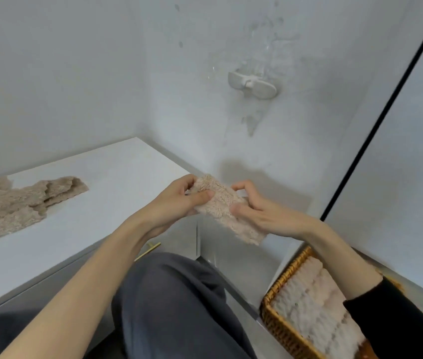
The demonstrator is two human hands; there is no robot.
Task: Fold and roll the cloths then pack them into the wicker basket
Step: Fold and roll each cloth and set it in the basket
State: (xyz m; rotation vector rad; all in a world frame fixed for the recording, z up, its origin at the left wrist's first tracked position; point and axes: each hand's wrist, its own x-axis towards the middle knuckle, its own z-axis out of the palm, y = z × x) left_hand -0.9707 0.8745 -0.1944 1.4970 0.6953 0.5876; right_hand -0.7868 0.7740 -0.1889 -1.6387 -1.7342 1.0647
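A beige fleecy cloth [224, 203], folded into a narrow strip, hangs in the air between my hands, past the right edge of the white table. My left hand [179, 200] pinches its upper end with thumb and fingers. My right hand [254, 206] grips the strip lower down, and the loose end droops below it. The wicker basket [280, 325] stands on the floor at the lower right and holds several pale rolled cloths [316, 301]; my right forearm hides part of it. A loose pile of beige cloths [16, 203] lies on the table at the left.
The white table [106, 185] fills the left, with a grey drawer front beneath it. My legs in dark trousers [176, 307] fill the bottom centre. A white hook [251, 84] is fixed to the grey wall. A black vertical strip [383, 110] runs down the right.
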